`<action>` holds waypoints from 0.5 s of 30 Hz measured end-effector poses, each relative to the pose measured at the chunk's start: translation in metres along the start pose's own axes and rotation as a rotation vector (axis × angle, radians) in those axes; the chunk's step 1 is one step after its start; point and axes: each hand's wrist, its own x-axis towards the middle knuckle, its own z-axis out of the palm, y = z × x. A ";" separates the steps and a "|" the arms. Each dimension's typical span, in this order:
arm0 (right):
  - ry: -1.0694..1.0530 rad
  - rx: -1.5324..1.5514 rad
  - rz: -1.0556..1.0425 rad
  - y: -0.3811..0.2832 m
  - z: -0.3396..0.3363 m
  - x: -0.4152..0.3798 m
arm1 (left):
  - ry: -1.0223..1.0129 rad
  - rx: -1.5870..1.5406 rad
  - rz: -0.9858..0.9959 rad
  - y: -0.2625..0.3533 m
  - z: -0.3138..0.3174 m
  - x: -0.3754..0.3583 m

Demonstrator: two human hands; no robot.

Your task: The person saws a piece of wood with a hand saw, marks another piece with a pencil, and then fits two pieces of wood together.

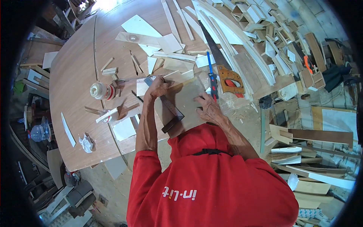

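Observation:
A flat wooden board [191, 97] lies in front of my chest at the table's near edge. Across its left side runs a try square [172, 108], with its dark stock towards me and its metal blade slanting away to the far left. My left hand [157, 87] is closed over the far part of the blade, at the board's far-left corner; its fingertips are partly hidden. On the board's right side rests my right hand [210, 108], fingers apart and slightly bent. A blue and black bar clamp [212, 79] lies just beyond it, beside a handsaw with a wooden handle [230, 80].
The brown table [75, 98] carries scattered wood offcuts [145, 39], a jar with a red-and-white label [102, 91] and a crumpled white rag [86, 143]. Long white strips [234, 56] line its right side. Wooden pieces [276, 45] are heaped at the far right.

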 end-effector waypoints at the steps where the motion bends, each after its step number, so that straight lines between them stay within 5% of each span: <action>1: -0.003 0.079 0.065 0.003 -0.001 0.003 | 0.004 0.001 -0.002 -0.001 0.000 -0.001; 5: 0.139 0.115 0.176 0.009 -0.010 0.029 | -0.010 0.171 -0.083 -0.017 -0.005 -0.001; 7: 0.212 0.073 0.070 0.009 -0.018 0.048 | -0.003 0.254 -0.170 -0.018 -0.006 -0.004; 12: 0.309 0.000 -0.123 0.016 -0.017 0.095 | 0.088 0.103 0.006 -0.009 0.005 -0.012; 15: 0.168 0.005 -0.169 0.017 -0.014 0.106 | 0.018 0.235 0.090 -0.005 0.002 -0.011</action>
